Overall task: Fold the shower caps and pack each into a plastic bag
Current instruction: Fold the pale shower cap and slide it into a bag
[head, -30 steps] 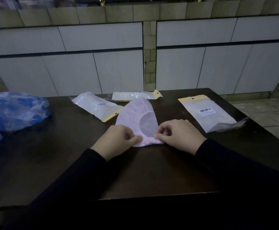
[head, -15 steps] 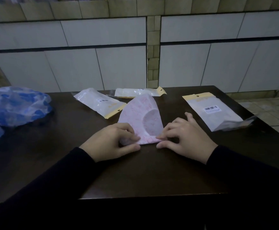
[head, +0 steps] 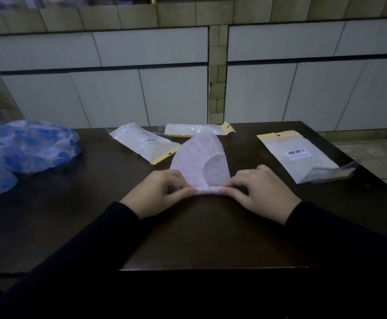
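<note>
Two hands meet at the near edge of a pink shower cap lying flat on the dark wooden table. The left hand pinches the cap's near left corner, fingers curled over the rolled hem, and the right hand pinches the near right corner the same way, so the near edge is a narrow folded band stretched between them. The cap is folded into a tapered wedge whose long axis runs straight away from the hands, its narrow rounded end pointing at the far wall. Far to the left of the grip lies a heap of blue patterned shower caps. Just beyond the left hand a filled plastic bag lies slantwise, its yellow header touching the cap's left side. Past the cap's tip a second filled bag lies crosswise. To the right of the right hand, apart from it, an empty bag with a barcode label lies with its open mouth toward the table edge. Behind the table stand pale cabinet doors under a tiled counter edge, and tiled floor shows at the far right.
</note>
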The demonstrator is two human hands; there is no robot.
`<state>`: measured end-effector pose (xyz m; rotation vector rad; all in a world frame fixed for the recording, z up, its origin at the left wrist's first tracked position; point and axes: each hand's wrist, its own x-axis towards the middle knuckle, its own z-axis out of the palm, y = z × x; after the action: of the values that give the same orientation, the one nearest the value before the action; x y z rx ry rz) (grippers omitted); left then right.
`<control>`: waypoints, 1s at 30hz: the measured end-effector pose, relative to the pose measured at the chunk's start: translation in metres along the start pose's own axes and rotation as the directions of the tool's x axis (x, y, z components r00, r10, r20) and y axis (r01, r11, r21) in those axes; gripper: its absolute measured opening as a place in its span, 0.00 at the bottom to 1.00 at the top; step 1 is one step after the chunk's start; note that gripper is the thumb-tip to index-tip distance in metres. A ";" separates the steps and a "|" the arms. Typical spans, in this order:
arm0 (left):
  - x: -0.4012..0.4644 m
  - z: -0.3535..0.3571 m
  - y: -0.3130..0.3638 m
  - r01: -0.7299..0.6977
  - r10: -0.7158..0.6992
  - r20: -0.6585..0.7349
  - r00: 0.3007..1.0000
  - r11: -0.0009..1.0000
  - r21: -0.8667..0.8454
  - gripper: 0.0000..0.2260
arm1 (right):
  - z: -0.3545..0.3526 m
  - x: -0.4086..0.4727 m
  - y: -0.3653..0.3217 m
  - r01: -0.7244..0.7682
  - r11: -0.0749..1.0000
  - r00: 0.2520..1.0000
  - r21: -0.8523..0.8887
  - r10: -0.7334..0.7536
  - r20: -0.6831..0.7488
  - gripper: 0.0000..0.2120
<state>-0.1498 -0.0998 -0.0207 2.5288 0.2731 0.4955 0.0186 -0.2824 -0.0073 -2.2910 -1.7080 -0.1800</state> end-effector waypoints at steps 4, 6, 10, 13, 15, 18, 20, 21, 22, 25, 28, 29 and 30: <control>0.002 0.001 -0.002 0.149 -0.150 -0.031 0.988 0.988 -0.039 0.10 | 0.005 0.008 -0.002 -0.182 0.959 0.981 0.216 0.163 0.101 0.13; 0.004 0.002 -0.001 0.192 -0.191 -0.016 0.981 0.981 0.008 0.14 | 0.009 0.011 -0.002 -0.225 0.946 0.973 0.233 0.205 0.108 0.12; 0.009 0.003 0.003 0.246 -0.244 -0.032 0.969 0.966 0.076 0.15 | 0.012 0.017 -0.006 -0.254 0.959 0.967 0.124 0.247 0.068 0.11; 0.011 0.003 0.005 0.249 -0.242 -0.082 0.967 0.964 0.097 0.08 | 0.013 0.015 -0.011 -0.240 0.970 0.971 0.032 0.240 0.005 0.12; 0.010 0.004 0.008 0.202 -0.189 -0.096 0.977 0.967 0.155 0.04 | 0.014 0.012 -0.012 -0.208 0.978 0.976 -0.020 0.207 -0.071 0.14; 0.006 0.005 0.009 -0.019 0.065 -0.131 0.989 0.945 0.327 0.06 | 0.016 0.009 -0.010 -0.140 0.989 0.977 -0.049 0.130 -0.168 0.14; 0.006 0.005 0.007 -0.188 0.247 -0.095 0.964 0.893 0.408 0.08 | 0.016 0.009 -0.008 -0.047 0.997 0.971 -0.061 0.031 -0.235 0.11; 0.006 0.004 0.005 -0.238 0.282 -0.059 0.958 0.889 0.390 0.10 | 0.018 0.009 -0.006 0.006 0.998 0.967 -0.067 -0.022 -0.254 0.08; 0.006 0.003 0.002 -0.251 0.279 -0.034 0.960 0.906 0.341 0.12 | 0.018 0.009 -0.006 0.045 0.996 0.962 -0.073 -0.063 -0.267 0.06; 0.005 0.000 -0.008 -0.191 0.193 0.006 0.981 0.963 0.191 0.17 | 0.018 0.006 0.000 0.085 0.990 0.961 -0.110 -0.111 -0.253 0.08; 0.009 -0.001 -0.012 -0.151 0.151 0.010 0.989 0.979 0.138 0.19 | 0.013 0.004 0.002 0.063 0.992 0.988 -0.112 -0.078 -0.133 0.18; 0.011 -0.001 -0.012 -0.141 0.141 0.009 0.990 0.982 0.122 0.19 | 0.012 0.005 0.002 0.045 0.995 0.994 -0.090 -0.054 -0.092 0.19; 0.012 -0.001 -0.013 -0.128 0.127 0.008 0.992 0.986 0.108 0.20 | 0.010 0.006 0.002 0.022 0.997 0.998 -0.070 -0.026 -0.056 0.19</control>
<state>-0.1400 -0.0852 -0.0233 2.6638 0.1412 0.5413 0.0214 -0.2741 -0.0159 -2.2919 -1.7267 -0.3110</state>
